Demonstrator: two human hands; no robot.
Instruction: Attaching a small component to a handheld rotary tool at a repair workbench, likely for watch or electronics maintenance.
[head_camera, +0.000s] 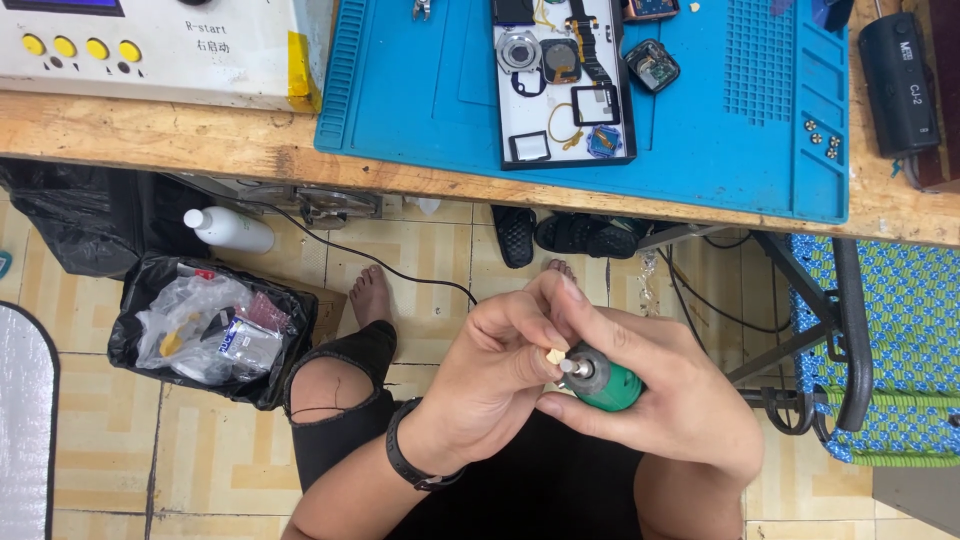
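You are seated below the wooden worktop, working in your lap over the tiled floor, well apart from the blue mat and the parts tray of watch pieces above.

The larger of the two things you hold is the green rotary tool. Your right hand wraps its body from below, fingers closed around the barrel and thumb near the metal nose. It looks stiff, smooth and fairly light, a hard plastic shell that could twist in a loose grip, so hold it on the thick green part, behind the metal collar, clear of the tip.

Your left hand, with a black wristband at the wrist, closes its thumb and forefinger narrowly on the small pale piece, which sits touching or just beside the tool's tip. That piece is tiny, probably very light and easy to lose or crush; whether it is hard or soft cannot be told. Pinch it by its edges with the fingertips, leaving the face toward the tool bare.

A bin lined with a black bag stands on the floor to your left.
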